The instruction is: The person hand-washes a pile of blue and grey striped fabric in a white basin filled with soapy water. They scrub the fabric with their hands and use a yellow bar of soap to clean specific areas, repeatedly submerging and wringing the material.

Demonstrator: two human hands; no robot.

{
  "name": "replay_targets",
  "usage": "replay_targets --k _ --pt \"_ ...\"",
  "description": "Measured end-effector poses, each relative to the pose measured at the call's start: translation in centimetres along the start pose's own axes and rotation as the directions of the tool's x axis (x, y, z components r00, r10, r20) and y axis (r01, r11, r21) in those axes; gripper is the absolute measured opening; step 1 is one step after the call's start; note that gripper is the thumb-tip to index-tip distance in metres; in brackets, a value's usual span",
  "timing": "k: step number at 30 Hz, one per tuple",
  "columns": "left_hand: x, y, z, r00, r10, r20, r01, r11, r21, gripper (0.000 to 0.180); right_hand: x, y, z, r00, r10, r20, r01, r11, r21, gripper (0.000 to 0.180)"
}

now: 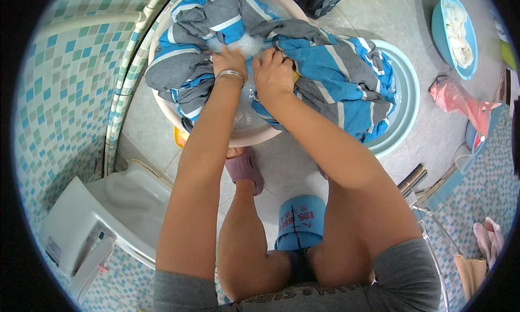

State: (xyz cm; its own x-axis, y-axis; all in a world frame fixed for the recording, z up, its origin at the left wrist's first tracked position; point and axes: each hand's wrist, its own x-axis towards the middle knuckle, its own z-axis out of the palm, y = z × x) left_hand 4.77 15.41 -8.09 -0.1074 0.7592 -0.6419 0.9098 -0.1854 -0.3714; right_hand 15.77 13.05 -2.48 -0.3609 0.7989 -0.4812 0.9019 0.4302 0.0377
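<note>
A large striped cloth [325,68] in blue, grey and white, perhaps bedding, lies bunched in a pale pink basin [261,136] of sudsy water. Part of it spills over into a light blue basin [410,95] on the right. My left hand [232,63], with a silver bangle at the wrist, presses into the cloth beside white foam [246,44]; its fingertips are partly hidden. Close beside it, my right hand [272,74] is closed with curled fingers on a grey fold. A small yellow thing [296,76] shows at its edge, too covered to identify.
Between my legs stands a blue bucket [301,217]. A white squat toilet [130,195] is at the left. Far right are a blue basin [437,33] with white cloth [457,36] and a pink bag [460,101]. Metal rails [430,225] rise near my right elbow.
</note>
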Motion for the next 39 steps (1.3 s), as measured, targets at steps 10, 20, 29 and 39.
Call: replay_targets --k 10,20,29,39 --pt "-4.3 -2.2 -0.7 0.913 0.117 -0.39 -0.235 0.933 -0.272 0.051 -6.9 4.5 -2.0 0.966 -0.045 -0.253 0.119 0.951 0.286 0.05" --pt "-10.5 -5.4 -1.4 0.788 0.091 -0.609 -0.484 0.704 -0.52 0.045 -11.3 7.7 -2.2 0.964 -0.033 -0.263 0.173 0.83 0.53 0.069" --pt "-15.5 -10.4 -1.0 0.796 -0.069 -0.601 -0.48 0.533 -0.697 0.044 -17.2 20.5 0.1 0.935 0.274 -0.226 -0.15 0.882 0.447 0.075" --pt "-19.8 -6.6 -0.9 0.958 -0.076 0.277 0.286 0.173 -0.942 0.054 -15.6 18.7 -3.5 0.896 0.339 -0.287 0.049 0.567 0.822 0.082"
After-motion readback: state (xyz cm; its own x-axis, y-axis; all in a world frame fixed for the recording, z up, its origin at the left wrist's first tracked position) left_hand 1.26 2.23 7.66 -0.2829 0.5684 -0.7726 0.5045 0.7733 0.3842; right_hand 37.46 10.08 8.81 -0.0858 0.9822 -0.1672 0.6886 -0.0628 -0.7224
